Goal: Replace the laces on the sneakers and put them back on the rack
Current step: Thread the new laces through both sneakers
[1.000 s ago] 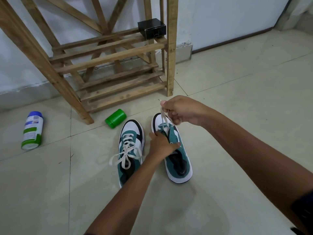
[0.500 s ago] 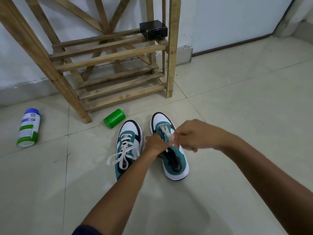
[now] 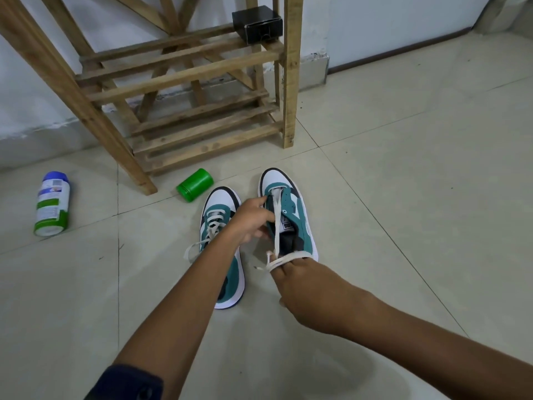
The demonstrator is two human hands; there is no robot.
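Head view: two teal-and-white sneakers sit side by side on the tiled floor [image 3: 403, 197], toes toward twelve o'clock. The right sneaker [image 3: 291, 209] is nearly unlaced; one white lace [image 3: 277, 223] runs from its toe-end eyelets straight back toward six o'clock. The right hand [image 3: 300, 281] sits at the heel of that shoe, its grip closed on the lace, which is looped across the fingers [image 3: 284, 268] with a short end poking out toward nine o'clock. The left hand [image 3: 251, 220] reaches in from seven o'clock, its fingers curled onto the inner edge of the right sneaker's upper, steadying it. The left sneaker [image 3: 219, 223], partly under that forearm, is fully laced, with a loose lace end trailing toward eight o'clock.

At twelve o'clock from the shoes stands the wooden rack [image 3: 184, 82], its slatted shelves bare apart from a small black box [image 3: 257, 23] on the upper tier's right end. A green canister [image 3: 195, 184] lies on its side just at eleven o'clock of the left sneaker, near the rack's foot. Well off at nine o'clock, a white bottle [image 3: 52, 204] with a blue cap lies on the floor.
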